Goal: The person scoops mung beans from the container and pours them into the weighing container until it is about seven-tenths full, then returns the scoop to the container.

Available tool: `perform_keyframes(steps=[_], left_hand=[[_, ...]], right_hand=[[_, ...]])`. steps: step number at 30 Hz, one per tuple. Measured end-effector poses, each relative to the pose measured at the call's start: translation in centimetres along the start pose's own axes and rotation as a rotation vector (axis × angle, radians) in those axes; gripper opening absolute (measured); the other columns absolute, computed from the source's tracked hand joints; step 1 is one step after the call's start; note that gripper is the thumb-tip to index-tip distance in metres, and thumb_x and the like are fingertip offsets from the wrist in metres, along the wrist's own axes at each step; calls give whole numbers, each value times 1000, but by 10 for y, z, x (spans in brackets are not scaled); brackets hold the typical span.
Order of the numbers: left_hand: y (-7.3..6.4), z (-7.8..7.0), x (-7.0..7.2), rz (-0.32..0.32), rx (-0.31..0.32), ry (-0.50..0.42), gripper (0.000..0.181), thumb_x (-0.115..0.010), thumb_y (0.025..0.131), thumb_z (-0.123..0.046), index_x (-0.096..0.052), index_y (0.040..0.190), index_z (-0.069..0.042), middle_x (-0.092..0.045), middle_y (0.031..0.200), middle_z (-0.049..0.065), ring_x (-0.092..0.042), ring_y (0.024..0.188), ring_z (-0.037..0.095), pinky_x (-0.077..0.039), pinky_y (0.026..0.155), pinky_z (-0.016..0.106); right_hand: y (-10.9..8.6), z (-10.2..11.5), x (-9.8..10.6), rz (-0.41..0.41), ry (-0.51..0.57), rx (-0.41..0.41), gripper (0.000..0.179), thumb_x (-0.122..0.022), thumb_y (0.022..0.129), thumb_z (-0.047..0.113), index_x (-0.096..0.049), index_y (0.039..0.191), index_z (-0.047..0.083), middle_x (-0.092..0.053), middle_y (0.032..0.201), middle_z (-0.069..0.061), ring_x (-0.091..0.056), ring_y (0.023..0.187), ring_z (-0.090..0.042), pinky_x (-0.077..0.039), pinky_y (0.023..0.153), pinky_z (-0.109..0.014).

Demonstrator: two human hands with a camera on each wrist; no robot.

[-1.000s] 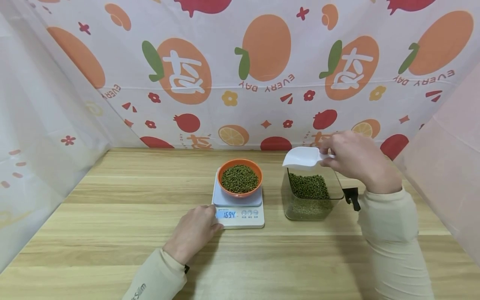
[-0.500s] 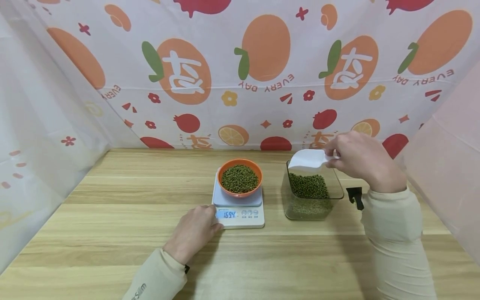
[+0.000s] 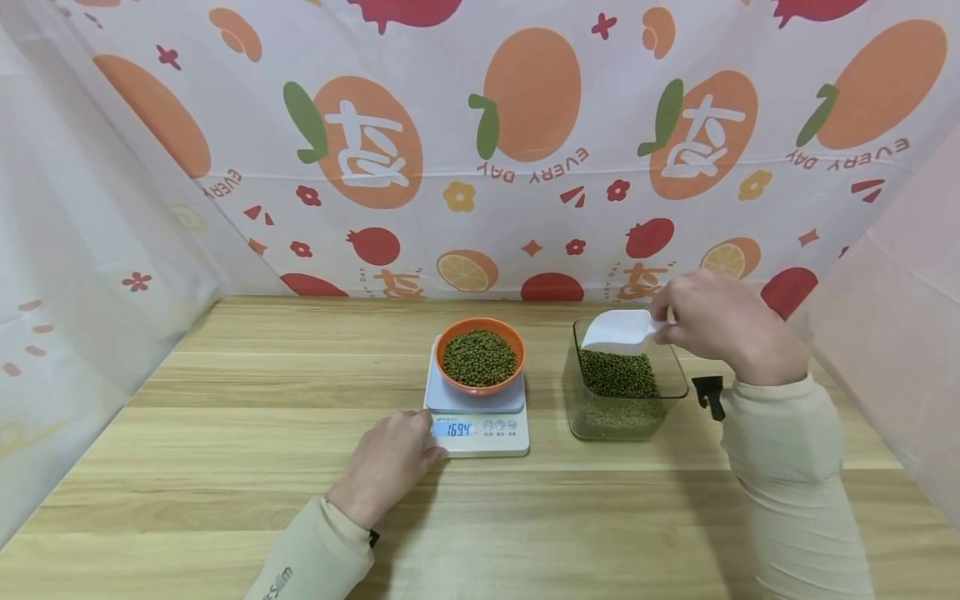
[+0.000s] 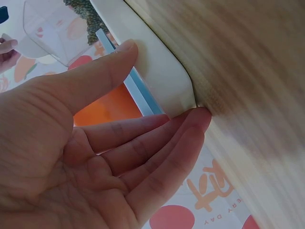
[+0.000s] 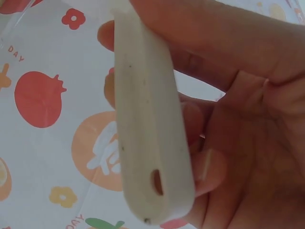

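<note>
My right hand (image 3: 723, 325) pinches the handle of a white plastic scoop (image 3: 617, 331). The scoop's blade tilts down inside the top of a clear square container (image 3: 678, 379), just over the mung beans (image 3: 618, 372). In the right wrist view, the scoop handle (image 5: 150, 124) lies between thumb and fingers. My left hand (image 3: 390, 458) holds the front left corner of a white kitchen scale (image 3: 491, 446); thumb and fingertips touch adjoining sides. On the scale sits an orange bowl (image 3: 519, 346) with mung beans; the display (image 3: 454, 429) reads 169.4.
A wooden table (image 3: 247, 417) carries the scale and the container side by side. Behind stands a fruit-print curtain (image 3: 450, 233). A black strap end (image 3: 708, 396) sticks out by the right wrist, near the container's right side.
My right hand has shifted slightly right, then lowered the scoop from above the container's rim to inside its top, close over the beans. My left hand and the 169.4 reading stay the same.
</note>
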State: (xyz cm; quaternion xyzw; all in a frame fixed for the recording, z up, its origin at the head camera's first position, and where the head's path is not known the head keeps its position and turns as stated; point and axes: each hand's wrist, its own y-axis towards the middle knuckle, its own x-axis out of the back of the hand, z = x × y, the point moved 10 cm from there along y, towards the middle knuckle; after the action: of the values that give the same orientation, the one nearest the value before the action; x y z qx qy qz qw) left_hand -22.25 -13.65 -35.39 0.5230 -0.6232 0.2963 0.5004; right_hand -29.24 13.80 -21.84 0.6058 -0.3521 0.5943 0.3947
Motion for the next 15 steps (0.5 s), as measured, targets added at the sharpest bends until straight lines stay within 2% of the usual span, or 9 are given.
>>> perform_keyframes(steps=[15], left_hand=[[-1, 0, -1, -9, -3, -3, 29, -90, 75, -12, -67, 85, 2, -61, 70, 7, -52, 58, 14, -49, 52, 33]], right_hand=[[8, 4, -19, 94, -37, -19, 9, -84, 79, 12, -77, 84, 12, -67, 81, -1, -57, 75, -23, -48, 63, -43]])
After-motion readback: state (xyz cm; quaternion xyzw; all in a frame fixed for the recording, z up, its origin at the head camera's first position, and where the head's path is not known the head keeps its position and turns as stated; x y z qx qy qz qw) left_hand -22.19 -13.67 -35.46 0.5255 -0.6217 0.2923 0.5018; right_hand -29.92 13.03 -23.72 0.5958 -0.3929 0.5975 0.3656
